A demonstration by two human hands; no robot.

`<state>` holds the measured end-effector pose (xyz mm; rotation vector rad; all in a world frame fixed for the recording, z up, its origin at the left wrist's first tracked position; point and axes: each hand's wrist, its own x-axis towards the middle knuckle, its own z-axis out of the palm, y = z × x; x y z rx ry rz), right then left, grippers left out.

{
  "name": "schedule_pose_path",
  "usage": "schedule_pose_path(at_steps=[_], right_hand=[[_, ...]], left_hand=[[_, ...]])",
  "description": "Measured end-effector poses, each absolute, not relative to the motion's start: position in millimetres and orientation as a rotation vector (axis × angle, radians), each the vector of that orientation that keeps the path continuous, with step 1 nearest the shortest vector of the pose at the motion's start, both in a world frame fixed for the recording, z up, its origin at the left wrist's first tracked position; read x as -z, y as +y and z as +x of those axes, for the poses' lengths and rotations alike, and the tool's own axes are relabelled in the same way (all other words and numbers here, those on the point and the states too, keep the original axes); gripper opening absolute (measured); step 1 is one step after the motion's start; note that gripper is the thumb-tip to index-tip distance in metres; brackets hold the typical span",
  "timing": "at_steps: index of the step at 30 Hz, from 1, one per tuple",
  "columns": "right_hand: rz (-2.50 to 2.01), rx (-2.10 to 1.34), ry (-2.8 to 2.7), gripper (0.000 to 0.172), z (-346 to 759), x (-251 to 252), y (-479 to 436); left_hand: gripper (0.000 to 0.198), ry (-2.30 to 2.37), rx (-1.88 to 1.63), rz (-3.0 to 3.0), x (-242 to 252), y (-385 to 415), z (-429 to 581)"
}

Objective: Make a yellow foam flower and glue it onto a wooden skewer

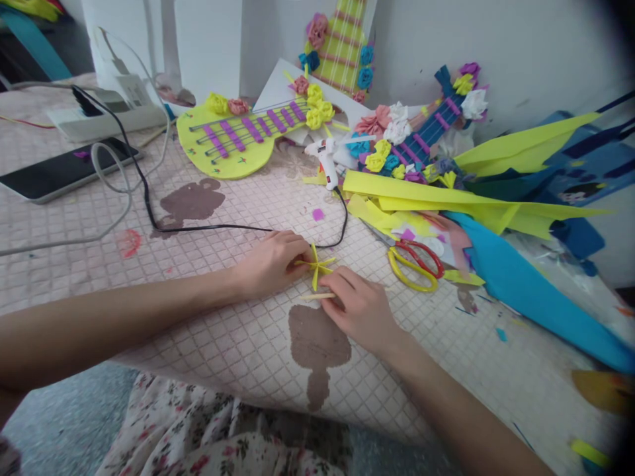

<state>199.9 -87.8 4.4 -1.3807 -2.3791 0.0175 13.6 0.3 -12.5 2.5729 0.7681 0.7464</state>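
A small yellow paper flower [316, 266] with narrow, spread petals lies between my hands, just above the tablecloth. My left hand [275, 266] pinches one of its petals from the left, fingers closed. My right hand [361, 309] is curled on the other side, with its fingertips close to or touching a lower right petal. A thin pale wooden stick [316, 297] pokes out leftward from under the fingers of that same hand. The stick's other end is mostly hidden by the hand.
A white glue gun [326, 160] with a black cord stands beyond my hands. Scissors [415, 264] lie to the right, near yellow strips [446, 195] and blue paper [526, 284]. Behind is a yellow paper guitar [228, 149]. A phone [69, 168] and power strip [106, 116] sit left.
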Motion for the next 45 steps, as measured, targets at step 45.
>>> schedule_pose_path(at_steps=[45], right_hand=[[-1.474,-0.108,-2.205,0.011,195.5,0.9,-85.4]], left_hand=[[0.014,0.617,-0.774,2.698,0.1,-7.0,17.5]])
